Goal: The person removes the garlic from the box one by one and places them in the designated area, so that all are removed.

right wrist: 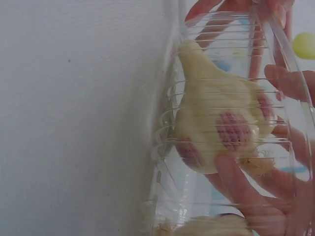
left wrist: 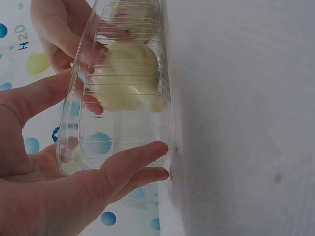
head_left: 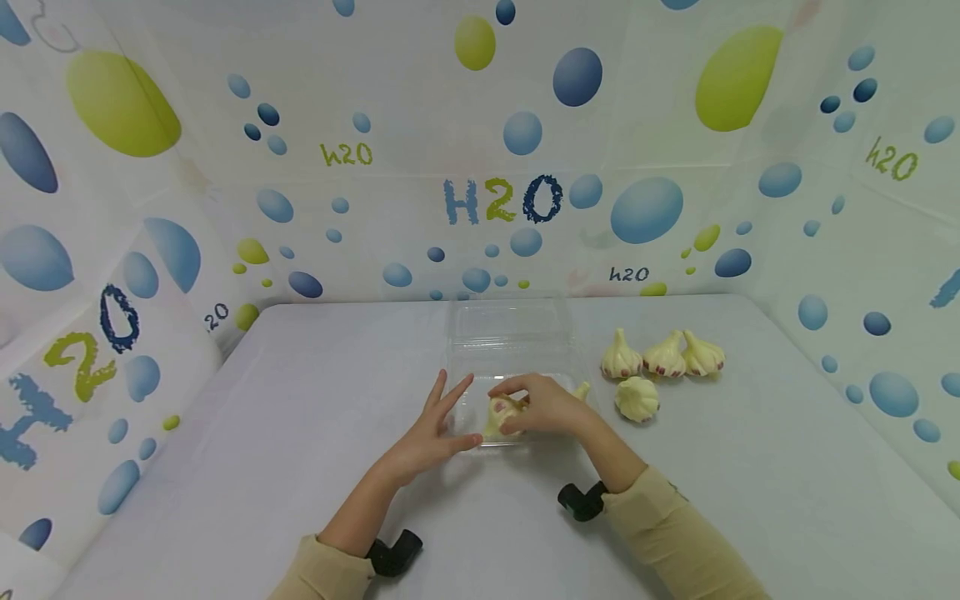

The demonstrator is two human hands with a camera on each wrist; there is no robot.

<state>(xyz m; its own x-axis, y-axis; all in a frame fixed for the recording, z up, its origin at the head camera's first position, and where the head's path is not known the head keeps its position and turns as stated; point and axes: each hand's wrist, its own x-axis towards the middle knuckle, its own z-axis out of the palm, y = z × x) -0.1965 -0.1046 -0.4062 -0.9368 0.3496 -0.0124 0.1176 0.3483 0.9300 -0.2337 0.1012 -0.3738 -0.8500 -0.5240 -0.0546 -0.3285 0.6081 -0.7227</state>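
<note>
A clear plastic clamshell container stands with its lid folded back, away from me. My right hand reaches into it and holds a garlic bulb between thumb and fingers. Through the ribbed wall in the right wrist view, this pale bulb shows purple patches and a stem slanting upward. Part of a second garlic bulb lies beside it in the container; my right hand mostly hides it from the head view. With fingers spread, my left hand touches the container's left end.
Right of the container, several garlic bulbs sit on the white-covered table: one upright bulb, a pair of leaning bulbs, and a nearer bulb. A patterned sheet hangs behind the table and along its sides.
</note>
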